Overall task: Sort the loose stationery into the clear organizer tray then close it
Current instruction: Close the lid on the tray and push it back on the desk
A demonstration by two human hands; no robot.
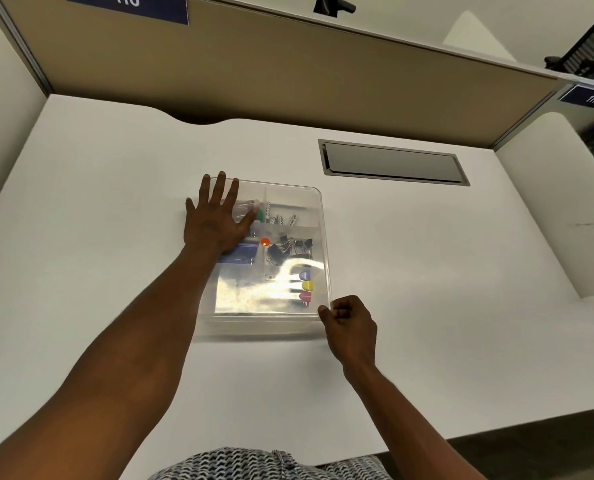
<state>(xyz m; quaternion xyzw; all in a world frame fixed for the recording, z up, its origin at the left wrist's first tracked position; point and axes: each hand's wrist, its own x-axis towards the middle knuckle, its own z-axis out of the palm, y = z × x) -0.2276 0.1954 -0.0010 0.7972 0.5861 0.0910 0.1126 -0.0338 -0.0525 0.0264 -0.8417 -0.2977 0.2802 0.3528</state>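
Observation:
A clear organizer tray (318,216) lies on the white desk with its clear lid on top. Through the lid I see black binder clips (290,249), a blue block (242,253), an orange dot (264,242), white labelled pieces (283,220) and purple, yellow and pink caps (306,285). My left hand (214,216) lies flat with spread fingers on the lid's far left part. My right hand (349,322) is curled at the near right corner, thumb and fingers against the lid's edge. Glare hides the near compartments.
The white desk (427,271) stretches around the tray. A grey cable hatch (392,162) is set into it at the back right. A tan partition (288,74) closes the far side, with white side panels left and right.

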